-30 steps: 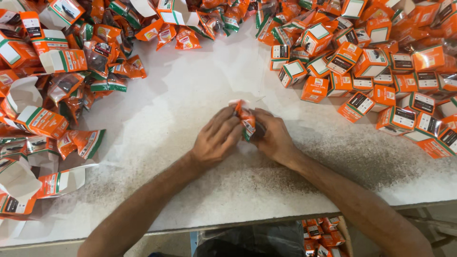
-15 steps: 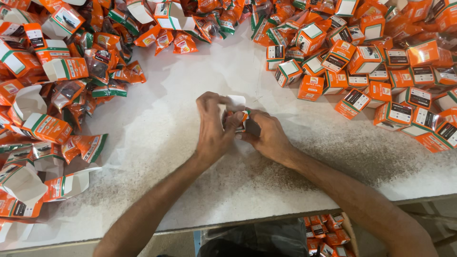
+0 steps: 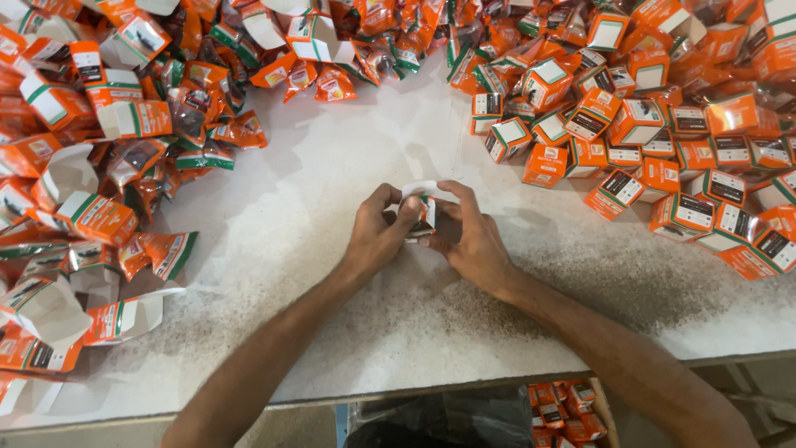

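Note:
Both my hands meet over the middle of the white speckled table (image 3: 332, 274). Between them is a small orange and white carton (image 3: 424, 207) with a white flap standing up at its top. My left hand (image 3: 377, 232) pinches its left side with thumb and fingers. My right hand (image 3: 468, 236) cups the right side, fingers curled over the top flap. Most of the carton is hidden by my fingers.
Closed orange cartons (image 3: 663, 141) are heaped at the right and back right. Open cartons and orange foil packets (image 3: 108, 141) crowd the left and back. Flat unfolded cartons (image 3: 50, 315) lie at the near left. More packets (image 3: 564, 406) sit below the table edge.
The carton has been turned in my hands and its white flap now stands up. My hands have stayed at the same spot on the table.

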`<state>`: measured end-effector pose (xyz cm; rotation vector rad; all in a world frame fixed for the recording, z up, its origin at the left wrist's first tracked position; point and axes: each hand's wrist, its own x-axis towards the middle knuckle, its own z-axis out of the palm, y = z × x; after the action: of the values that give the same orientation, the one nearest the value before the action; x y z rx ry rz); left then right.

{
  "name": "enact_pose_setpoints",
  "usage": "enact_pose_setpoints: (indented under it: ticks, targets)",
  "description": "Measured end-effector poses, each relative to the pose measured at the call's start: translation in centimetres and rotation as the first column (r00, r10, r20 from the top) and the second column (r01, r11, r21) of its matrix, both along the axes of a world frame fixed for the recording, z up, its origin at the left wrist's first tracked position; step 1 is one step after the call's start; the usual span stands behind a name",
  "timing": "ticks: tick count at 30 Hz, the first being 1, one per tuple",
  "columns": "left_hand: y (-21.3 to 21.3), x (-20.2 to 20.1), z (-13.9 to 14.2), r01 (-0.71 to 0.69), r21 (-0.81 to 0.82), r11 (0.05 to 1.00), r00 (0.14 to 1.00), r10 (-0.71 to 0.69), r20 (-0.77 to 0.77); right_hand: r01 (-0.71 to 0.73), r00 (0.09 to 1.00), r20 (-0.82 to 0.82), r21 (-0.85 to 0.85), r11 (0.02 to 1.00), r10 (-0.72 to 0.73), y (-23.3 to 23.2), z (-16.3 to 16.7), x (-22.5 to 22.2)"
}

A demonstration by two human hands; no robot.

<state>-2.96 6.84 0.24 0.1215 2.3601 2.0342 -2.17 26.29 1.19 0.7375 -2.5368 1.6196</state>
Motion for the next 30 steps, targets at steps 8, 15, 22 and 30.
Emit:
enact_pose_setpoints:
  ticks: [8, 15, 22, 30]
  targets:
    - [0.7, -0.8, -0.4, -0.045, 0.080, 0.996, 0.999, 0.045, 0.003, -0.020, 1.000, -0.023, 0.025, 0.999, 0.021, 0.1, -0.1, 0.3]
    - [-0.4, -1.0, 1.0, 0.078, 0.093, 0.993, 0.991, -0.087, 0.101, -0.004, 0.962, -0.266, 0.186, 0.983, 0.054, -0.3, -0.2, 0.2]
    - [-2.7, -1.7, 0.1, 0.098, 0.398, 0.912, 0.946, -0.210, 0.248, 0.002, 0.945, -0.315, 0.268, 0.963, 0.086, 0.0, -0.2, -0.1]
    - [-0.9, -0.7, -0.6, 0.076, -0.154, 0.985, 0.896, -0.135, -0.424, -0.011, 0.997, -0.066, 0.214, 0.977, 0.025, 0.0, -0.1, 0.2]
